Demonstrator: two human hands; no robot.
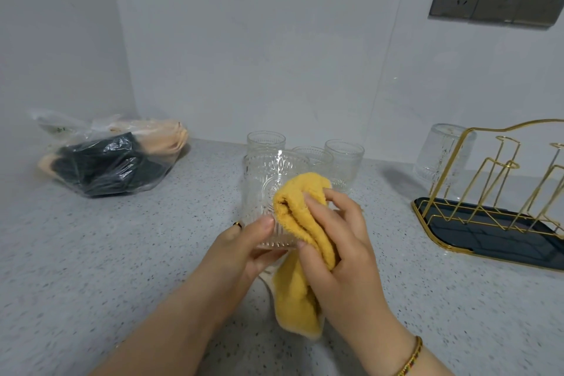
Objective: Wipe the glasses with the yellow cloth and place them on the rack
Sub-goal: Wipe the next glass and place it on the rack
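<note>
At the middle of the speckled surface (pixel 91 253), the patterned glass (pixel 265 189) is upright in your left hand (pixel 241 250). Its fingers (pixel 265 224) are clamped round the lower part of the glass, with the thumb on the near wall. Your right hand (pixel 341 247) has its fingers curled tight on the bunched yellow cloth (pixel 299 217) and presses it against the right side of the glass. The tail of the cloth hangs down between your wrists.

Just beyond the held glass, three more glasses (pixel 345 162) stand upright, close together. At the far right, the gold wire rack (pixel 494 192) stands on its dark tray (pixel 488 235), with one glass (pixel 442 156) mouth down at its far left corner. At the far left, a clear plastic bag (pixel 106 159) of dark and beige things lies by the wall.
</note>
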